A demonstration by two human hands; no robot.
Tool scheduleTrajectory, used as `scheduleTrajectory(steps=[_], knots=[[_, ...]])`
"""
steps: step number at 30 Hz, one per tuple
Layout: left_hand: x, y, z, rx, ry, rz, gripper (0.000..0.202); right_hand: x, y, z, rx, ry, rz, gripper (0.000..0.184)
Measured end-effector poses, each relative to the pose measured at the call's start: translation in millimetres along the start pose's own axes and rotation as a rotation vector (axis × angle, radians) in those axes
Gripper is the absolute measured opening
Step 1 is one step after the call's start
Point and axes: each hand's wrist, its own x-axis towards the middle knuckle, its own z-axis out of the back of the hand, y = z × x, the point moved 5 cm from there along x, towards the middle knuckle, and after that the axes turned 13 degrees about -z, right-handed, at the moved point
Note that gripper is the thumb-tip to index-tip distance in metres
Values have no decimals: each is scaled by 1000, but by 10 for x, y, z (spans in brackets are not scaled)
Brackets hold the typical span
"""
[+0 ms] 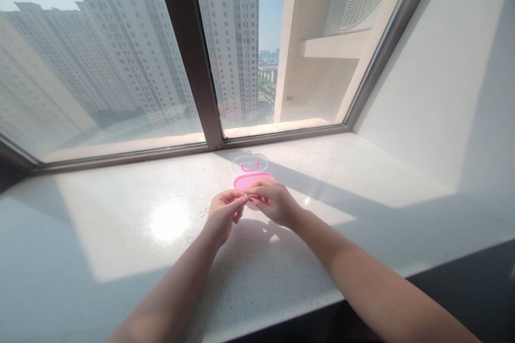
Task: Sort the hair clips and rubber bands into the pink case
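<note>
Pink oval case (pixel 253 179), speckled sill (pixel 245 284), left fingers (pixel 238 203) and right fingers (pixel 258 190) pinching tiny object (pixel 247 194)

Speckled white stone windowsill (pixel 257 278), lit in sharp patches of sun and shadow. On it, near the window, a pink oval case base (pixel 253 180) with a clear lid (pixel 245 159) behind, pink curved handle (pixel 250 168) showing there; to the left, small thin rings (pixel 201 214), two close together, one apart.

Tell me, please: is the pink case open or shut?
Open: its clear lid lies beyond the pink base, not over it. The right hand partly hides the base.
</note>
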Motion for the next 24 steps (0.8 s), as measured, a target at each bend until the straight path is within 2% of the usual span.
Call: scheduleTrajectory(steps=[8,14,19,24], knots=[[3,-12,-43,-139,29,40,17,81,79,-37,-51,39,80,32],[-32,-83,-98,-294,63,114,18,107,104,-27,-2,25,142,28],[-43,-136,-125,-306,65,146,19,87,57,-22,44,-47,132,24],[-32,-103,-120,-237,65,163,21,86,-35,-67,49,-77,105,17]])
